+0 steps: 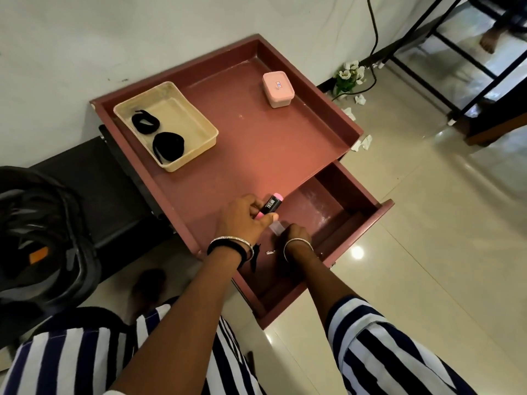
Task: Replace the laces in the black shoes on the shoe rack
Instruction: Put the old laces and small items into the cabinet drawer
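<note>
My left grip (242,218) pinches a short black tube with pink ends (268,207) between thumb and curled fingers. It is held over the 6 o'clock edge of the maroon bench (256,143), where the open drawer (322,209) begins.

My right grip (298,233) sits at 4 o'clock from the left one, inside the drawer, with its fingers curled. A pale translucent piece (276,227) lies against its fingertips; I cannot tell whether it is pinched or only touched. The two grips are near each other but apart.

The black laces (168,145) are coiled in two bundles in the beige tray (185,118) at 10 o'clock on the bench, well apart from both grips.

A pink lidded box (278,85) stands at 1 o'clock on the bench, near the rear rim.

A small metal clip (270,252) lies on the drawer floor between my wrists
</note>
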